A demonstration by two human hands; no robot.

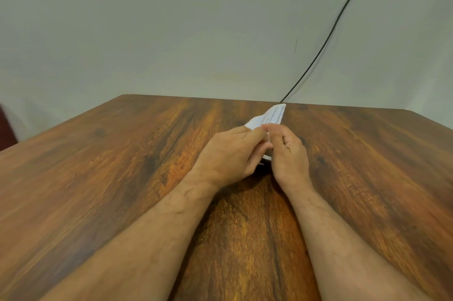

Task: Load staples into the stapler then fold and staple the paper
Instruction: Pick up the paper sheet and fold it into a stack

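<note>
Folding stage, I'd judge: both hands, left (228, 153) and right (286, 151), pinch the paper (270, 116) mid-surface (122, 178), its free end toward 12 o'clock. Stapler not visible; stapling apparently left.

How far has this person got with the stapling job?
The paper already looks folded into a narrow strip with print showing. Both the left hand and right hand pinch it above the table. No stapler shows, so whether it is loaded or the paper stapled cannot be told.
</note>
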